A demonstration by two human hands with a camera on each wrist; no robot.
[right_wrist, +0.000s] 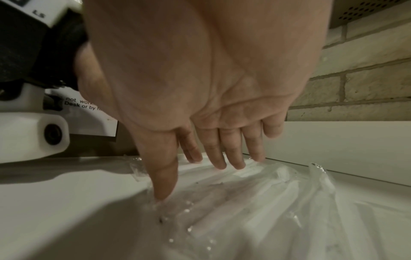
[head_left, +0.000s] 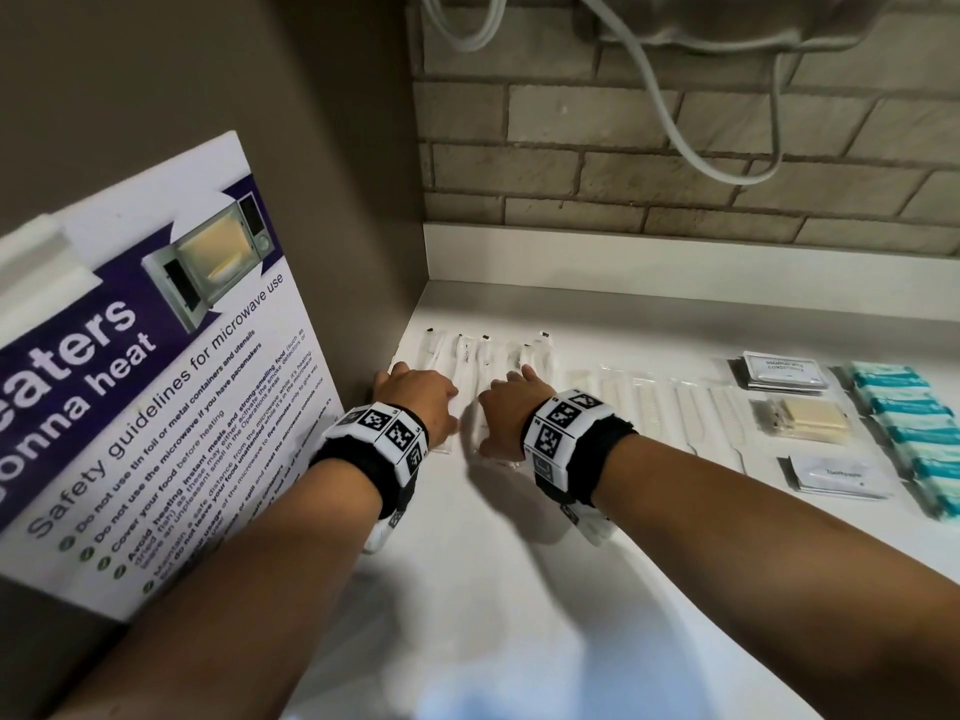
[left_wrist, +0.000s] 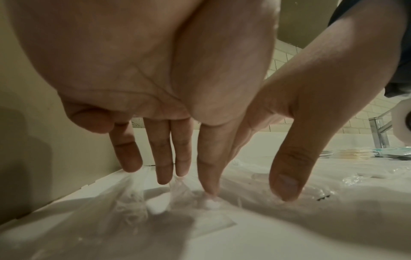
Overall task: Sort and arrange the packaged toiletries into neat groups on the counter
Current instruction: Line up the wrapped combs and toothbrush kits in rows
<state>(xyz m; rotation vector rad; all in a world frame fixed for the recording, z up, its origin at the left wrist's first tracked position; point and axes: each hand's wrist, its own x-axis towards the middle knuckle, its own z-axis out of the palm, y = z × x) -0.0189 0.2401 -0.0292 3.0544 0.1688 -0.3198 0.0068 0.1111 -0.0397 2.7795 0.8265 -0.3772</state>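
A row of white toothbrush-like items in clear wrappers point(head_left: 485, 356) lies in the left back corner of the white counter point(head_left: 519, 563). My left hand point(head_left: 418, 394) rests flat on the left part of the row. In the left wrist view its straight fingers point(left_wrist: 165, 168) and thumb press the crinkled plastic point(left_wrist: 155, 207). My right hand point(head_left: 511, 402) lies beside it on the row's right part, fingers point(right_wrist: 218, 158) extended and thumb tip down on a wrapper point(right_wrist: 255, 202). Neither hand grips anything.
Wrapped combs point(head_left: 691, 407) lie to the right, then shampoo sachets point(head_left: 784, 374), beige packets point(head_left: 802, 418), toothpaste sachets point(head_left: 836, 475) and a column of teal packets point(head_left: 914, 433). A microwave safety poster point(head_left: 156, 356) leans at left. Brick wall point(head_left: 675, 148) behind, with cables point(head_left: 670, 122).
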